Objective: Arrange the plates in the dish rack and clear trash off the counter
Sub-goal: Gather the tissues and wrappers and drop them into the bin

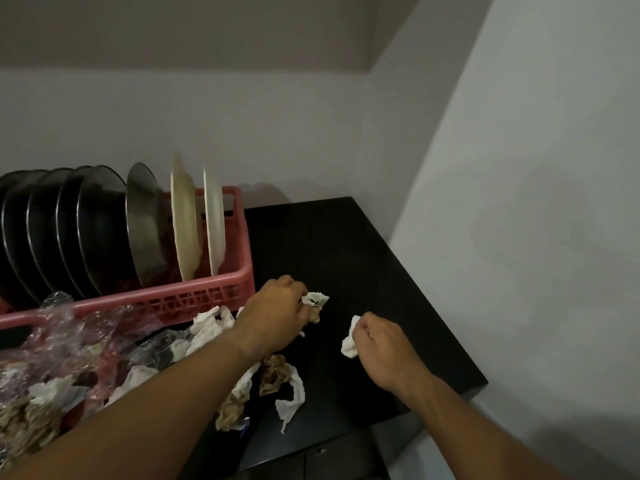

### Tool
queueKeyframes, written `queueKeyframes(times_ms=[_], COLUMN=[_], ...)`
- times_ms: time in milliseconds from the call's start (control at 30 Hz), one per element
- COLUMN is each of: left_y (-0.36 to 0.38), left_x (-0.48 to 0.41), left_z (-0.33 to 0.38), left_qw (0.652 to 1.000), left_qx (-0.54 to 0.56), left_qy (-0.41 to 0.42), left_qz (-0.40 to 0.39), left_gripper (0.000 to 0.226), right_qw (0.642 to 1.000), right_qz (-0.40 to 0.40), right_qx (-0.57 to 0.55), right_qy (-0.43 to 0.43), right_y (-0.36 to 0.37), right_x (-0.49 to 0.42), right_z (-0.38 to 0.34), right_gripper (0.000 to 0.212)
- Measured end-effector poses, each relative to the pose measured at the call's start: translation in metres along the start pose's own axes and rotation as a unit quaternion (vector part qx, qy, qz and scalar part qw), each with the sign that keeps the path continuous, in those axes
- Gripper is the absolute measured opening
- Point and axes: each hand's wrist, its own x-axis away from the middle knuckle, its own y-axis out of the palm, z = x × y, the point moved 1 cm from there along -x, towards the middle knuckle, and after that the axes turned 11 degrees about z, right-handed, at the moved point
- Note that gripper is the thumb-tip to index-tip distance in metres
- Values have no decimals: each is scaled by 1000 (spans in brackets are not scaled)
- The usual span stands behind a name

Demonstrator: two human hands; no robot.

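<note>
We start with the black counter [346,244], which fills the corner by the wall. Its far right part is bare, while the left holds the work. There stands the pink dish rack [221,282], and the plates [100,223] already sit on edge in its slots: dark ones at the left, a steel one, then two white plates [187,216] at the right end. We judge that half of the task done.

In front of the rack the trash lies heaped, with crinkled plastic wrap [69,327] and soiled paper tissues [273,374] spilling toward the counter's near edge. We take it that it is being gathered piece by piece.

The left hand [273,313] curls round a stained tissue wad [315,301], just above the counter beside the rack's corner. The right hand [381,344], a little apart, has its fingers closed on a white tissue [349,341].

We find no brand, label or readable writing anywhere.
</note>
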Motion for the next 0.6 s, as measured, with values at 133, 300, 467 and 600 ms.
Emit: queueKeyframes(times_ms=[133, 300, 467, 600], left_y=[14, 35, 51, 49], left_x=[-11, -32, -51, -56], left_z=[7, 15, 16, 13], left_qw=[996, 988, 974, 996], left_qx=[-71, -147, -192, -38], left_qy=[8, -15, -7, -22], left_qz=[-52, -36, -117, -74], left_gripper=[58, 56, 42, 25], right_qw=[997, 999, 996, 997], right_qz=[9, -1, -12, 18], right_qx=[75, 46, 89, 69], right_qy=[-1, -2, -31, -39], right_y=[4, 7, 5, -1], right_x=[-1, 1, -2, -5], right_z=[9, 21, 30, 38], right_gripper=[22, 13, 25, 20])
